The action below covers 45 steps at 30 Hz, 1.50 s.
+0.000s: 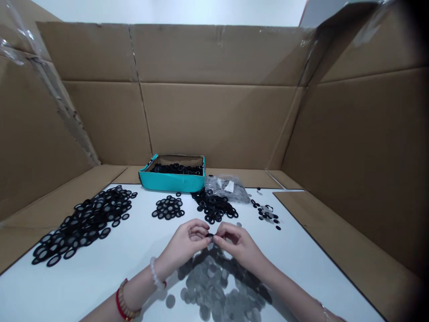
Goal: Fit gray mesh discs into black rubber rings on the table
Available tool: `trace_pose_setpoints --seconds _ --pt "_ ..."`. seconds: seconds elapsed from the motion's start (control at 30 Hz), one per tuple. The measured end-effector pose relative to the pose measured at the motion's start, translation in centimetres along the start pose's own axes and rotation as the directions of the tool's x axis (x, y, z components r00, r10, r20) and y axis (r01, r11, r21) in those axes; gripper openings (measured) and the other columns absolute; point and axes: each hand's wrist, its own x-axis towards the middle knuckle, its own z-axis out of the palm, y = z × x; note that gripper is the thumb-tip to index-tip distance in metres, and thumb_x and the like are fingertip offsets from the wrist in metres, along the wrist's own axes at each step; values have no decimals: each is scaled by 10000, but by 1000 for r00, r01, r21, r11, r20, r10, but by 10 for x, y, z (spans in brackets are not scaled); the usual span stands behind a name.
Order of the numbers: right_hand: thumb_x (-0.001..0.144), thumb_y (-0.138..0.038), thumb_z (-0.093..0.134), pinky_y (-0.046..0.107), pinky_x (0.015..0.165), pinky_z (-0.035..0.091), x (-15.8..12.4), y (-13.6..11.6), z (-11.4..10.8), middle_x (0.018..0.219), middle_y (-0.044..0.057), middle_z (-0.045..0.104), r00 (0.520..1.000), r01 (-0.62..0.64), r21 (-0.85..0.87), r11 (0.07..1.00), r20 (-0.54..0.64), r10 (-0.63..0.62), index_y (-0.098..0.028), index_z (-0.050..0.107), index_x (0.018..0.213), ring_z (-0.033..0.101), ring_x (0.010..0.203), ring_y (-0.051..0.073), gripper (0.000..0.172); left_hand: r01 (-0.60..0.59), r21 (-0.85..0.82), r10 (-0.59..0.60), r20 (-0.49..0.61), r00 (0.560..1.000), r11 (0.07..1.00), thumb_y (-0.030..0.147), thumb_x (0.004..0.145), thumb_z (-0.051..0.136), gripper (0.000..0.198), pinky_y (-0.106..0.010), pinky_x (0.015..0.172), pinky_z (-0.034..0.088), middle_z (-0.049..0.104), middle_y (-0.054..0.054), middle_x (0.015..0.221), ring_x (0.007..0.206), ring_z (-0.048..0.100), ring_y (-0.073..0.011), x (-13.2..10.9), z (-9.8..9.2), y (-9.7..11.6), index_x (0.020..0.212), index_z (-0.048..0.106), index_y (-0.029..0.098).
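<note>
Passage: white tabletop [127, 264] runs open between left hand [184, 239] and the big black ring heap [80, 226]. Ahead, smaller ring piles [169, 208] obstruct reach to the teal case [172, 181] and plastic bag [228, 188]. Grey discs [214, 281] lie below right hand [239, 243]; cardboard wall [217, 125] closes beyond.

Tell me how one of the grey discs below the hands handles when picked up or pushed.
The grey discs look thin and flat, so each is probably light and awkward to pinch off the smooth white tabletop. Lying flat and overlapped, they likely slide when pushed rather than roll.

Tall brown cardboard panels [217, 120] stand around three sides of a white tabletop [67, 286].
</note>
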Motion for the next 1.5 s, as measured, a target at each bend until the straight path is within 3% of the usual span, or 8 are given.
trace_pose_setpoints --seconds 0.2,0.4,0.7,0.93,1.1,1.27,1.37,1.5 --pt "829 -319 544 256 609 356 0 0 1 660 -9 470 999 47 -46 998 -7 -47 -182 454 626 454 650 145 261 88 -109 -94 -55 994 990 225 602 735 299 -242 639 437 572 -9 710 672 560 -130 -4 4 14 826 564 124" --pt "811 -407 564 249 596 367 -1 0 5 682 -9 477 998 -41 73 997 42 38 -181 494 730 459 647 144 250 32 -205 -37 -22 999 978 266 692 697 289 -261 697 455 581 -24 775 721 581 -140 -8 5 12 903 550 133" --pt "846 -265 516 230 577 314 -5 -2 2 669 -31 435 988 14 -136 991 153 7 -184 442 689 400 640 127 191 -206 291 180 115 977 934 158 773 557 203 -284 794 423 596 -44 884 853 548 -183 -11 -2 6 972 589 177" --pt "865 -234 457 237 578 304 -8 -4 1 702 -23 397 987 137 -168 976 103 -121 -194 354 666 389 650 127 227 -196 366 192 48 980 910 166 771 536 158 -267 735 415 608 -29 850 786 530 -173 -12 2 9 911 603 191" --pt "885 -232 427 251 594 323 -8 -8 1 729 -10 414 984 165 -238 957 103 -144 -199 371 695 402 670 141 201 -41 107 49 -70 996 993 227 679 657 180 -270 696 437 615 -43 787 773 560 -182 -9 6 9 841 614 159" --pt "905 -260 432 256 640 357 -8 -12 -1 785 7 472 987 120 -245 962 138 -87 -199 447 777 451 723 151 142 122 -177 -129 -29 991 977 318 638 731 314 -259 685 435 611 -45 787 752 577 -163 -11 8 10 866 616 137" --pt "910 -278 429 251 640 352 -7 -11 -1 752 0 472 986 102 -234 967 154 -67 -192 448 730 450 707 147 200 69 -140 -70 -3 998 988 323 679 704 298 -263 713 444 598 -50 839 792 574 -168 -12 7 10 894 596 148" --pt "901 -319 436 233 584 323 -7 -6 2 685 -24 429 983 54 -199 979 185 -17 -190 419 688 413 644 130 249 -133 78 129 54 990 988 246 735 647 232 -279 783 435 587 -47 873 843 558 -176 -10 3 9 941 578 166"
